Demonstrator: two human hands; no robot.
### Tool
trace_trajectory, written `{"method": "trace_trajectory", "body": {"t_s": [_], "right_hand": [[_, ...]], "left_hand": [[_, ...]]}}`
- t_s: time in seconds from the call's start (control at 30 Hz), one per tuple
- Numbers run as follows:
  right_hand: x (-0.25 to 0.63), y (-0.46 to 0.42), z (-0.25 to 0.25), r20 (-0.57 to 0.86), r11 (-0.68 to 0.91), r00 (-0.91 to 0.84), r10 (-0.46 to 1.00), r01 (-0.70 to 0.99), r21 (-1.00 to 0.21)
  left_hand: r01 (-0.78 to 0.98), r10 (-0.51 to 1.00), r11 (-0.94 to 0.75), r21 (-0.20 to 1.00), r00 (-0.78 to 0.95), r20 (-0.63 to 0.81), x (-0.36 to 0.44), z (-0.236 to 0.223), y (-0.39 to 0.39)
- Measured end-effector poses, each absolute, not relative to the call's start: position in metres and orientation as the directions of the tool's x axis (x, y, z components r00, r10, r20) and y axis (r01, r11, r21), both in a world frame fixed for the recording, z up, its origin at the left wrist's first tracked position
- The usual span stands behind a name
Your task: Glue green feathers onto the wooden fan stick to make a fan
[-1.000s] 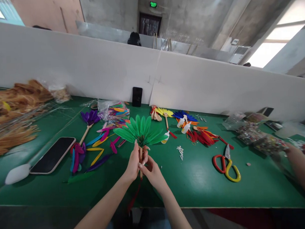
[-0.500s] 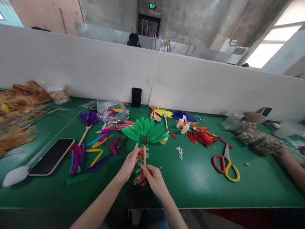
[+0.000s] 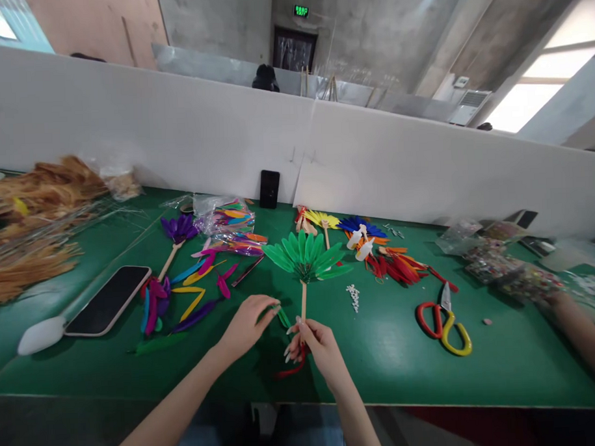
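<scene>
Over green counter (image 3: pixel 390 356) | right hand (image 3: pixel 324 349) pinching wooden-handled green feather fan (image 3: pixel 304 293) low, likely sparing plumes (image 3: pixel 306 252) | left hand (image 3: pixel 247 321) half-curled at slim green strip (image 3: pixel 284 317), grip unclear

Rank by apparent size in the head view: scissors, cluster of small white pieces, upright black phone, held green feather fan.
1. Green feather fan
2. Red-and-yellow-handled scissors
3. Upright black phone
4. Cluster of small white pieces
The phone stands farthest back, which shrinks it here.
</scene>
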State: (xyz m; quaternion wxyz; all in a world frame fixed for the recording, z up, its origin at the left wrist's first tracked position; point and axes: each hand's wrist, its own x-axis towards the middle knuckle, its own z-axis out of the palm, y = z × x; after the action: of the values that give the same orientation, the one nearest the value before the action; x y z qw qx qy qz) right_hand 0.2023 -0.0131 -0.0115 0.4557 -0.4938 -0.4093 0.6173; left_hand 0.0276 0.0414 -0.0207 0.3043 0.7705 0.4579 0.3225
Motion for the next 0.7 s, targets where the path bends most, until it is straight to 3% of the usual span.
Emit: {"method": "trace_trajectory", "body": {"t_s": [0.1, 0.2, 0.5, 0.7], "right_hand": [[0.204, -0.014, -0.010, -0.230, -0.245, -0.104, 0.968, -0.165, -0.955], [0.209, -0.017, -0.008, -0.234, -0.251, -0.109, 0.966, -0.173, -0.953], [0.211, -0.021, -0.011, -0.287, -0.294, -0.075, 0.955, -0.128, -0.947], [0.192, -0.022, -0.022, -0.350, -0.367, -0.122, 0.929, -0.172, -0.914]], "left_hand": [[0.590, 0.773, -0.592, 0.549, 0.607, 0.182, 0.036, -0.031, 0.039], [0.620, 0.736, -0.650, 0.439, 0.658, 0.160, 0.033, -0.035, 0.041], [0.686, 0.829, -0.475, 0.551, 0.559, 0.018, -0.001, -0.011, 0.049], [0.729, 0.920, -0.276, 0.627, 0.389, -0.047, -0.036, -0.007, 0.032]]}}
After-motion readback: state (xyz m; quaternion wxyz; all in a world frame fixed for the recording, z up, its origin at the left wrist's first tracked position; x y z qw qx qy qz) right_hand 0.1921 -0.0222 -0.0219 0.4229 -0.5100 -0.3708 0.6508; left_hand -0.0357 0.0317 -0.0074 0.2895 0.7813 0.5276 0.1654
